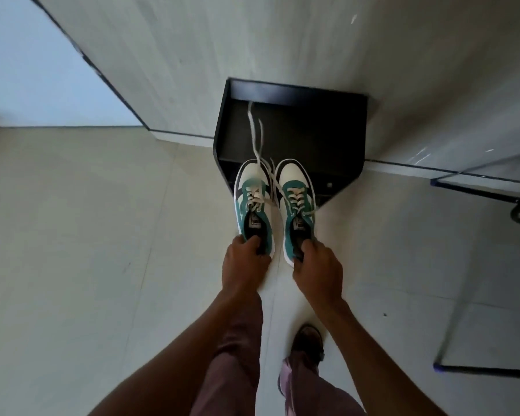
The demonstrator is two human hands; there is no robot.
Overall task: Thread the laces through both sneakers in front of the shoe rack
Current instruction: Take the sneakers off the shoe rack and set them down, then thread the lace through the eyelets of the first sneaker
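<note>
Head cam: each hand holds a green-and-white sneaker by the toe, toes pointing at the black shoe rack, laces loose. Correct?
Not quite. The head view shows the left hand and right hand gripping the left sneaker and right sneaker at the heel openings, not the toes. The toes do point at the black shoe rack, and the laces hang loose.

Looks like a home entryway or hallway. Pale tiled floor [72,235], pale wood-grain panel wall [192,55], low black open shoe rack [297,130] against it at far centre.

Hands [246,256] [317,265] grip sneakers [254,205] [297,205] (heels); laces [254,133] loose.
</note>
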